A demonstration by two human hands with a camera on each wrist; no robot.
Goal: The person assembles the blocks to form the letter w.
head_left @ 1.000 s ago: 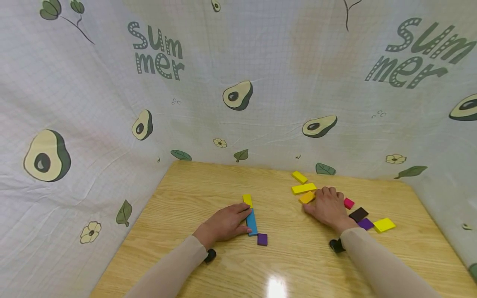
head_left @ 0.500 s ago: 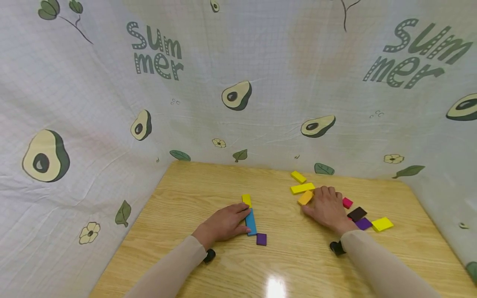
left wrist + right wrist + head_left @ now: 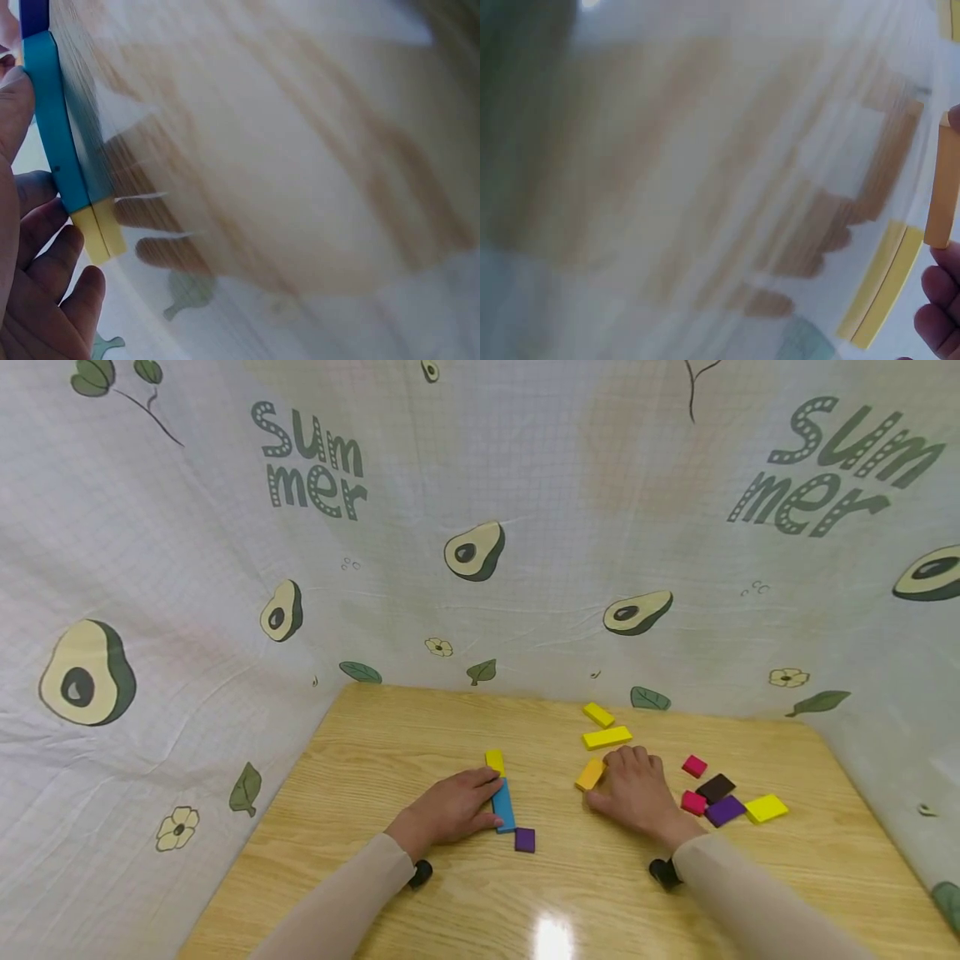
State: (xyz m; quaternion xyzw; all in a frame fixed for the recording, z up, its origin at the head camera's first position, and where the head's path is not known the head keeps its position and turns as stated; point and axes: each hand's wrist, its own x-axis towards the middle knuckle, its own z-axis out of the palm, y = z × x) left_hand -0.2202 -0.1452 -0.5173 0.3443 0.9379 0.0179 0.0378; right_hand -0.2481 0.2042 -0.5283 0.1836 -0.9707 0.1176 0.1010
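While left hand [image 3: 457, 808] steadies blue block [image 3: 504, 805], right hand [image 3: 633, 789] touches orange block [image 3: 589, 774].

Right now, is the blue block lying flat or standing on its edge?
Flat: the blue block lies on the table, beside the left hand.

— where are the hands?

— both low and palm down. the left hand [image 3: 453, 807] lies flat, fingers straight and pointing right, thumb tucked under.

— and the other one?

— the right hand [image 3: 633, 789] rests with knuckles raised and fingers bent a little, reaching forward and left.

— the arms?

— both forearms in pale sleeves angle inward from below, a dark strap at each wrist.
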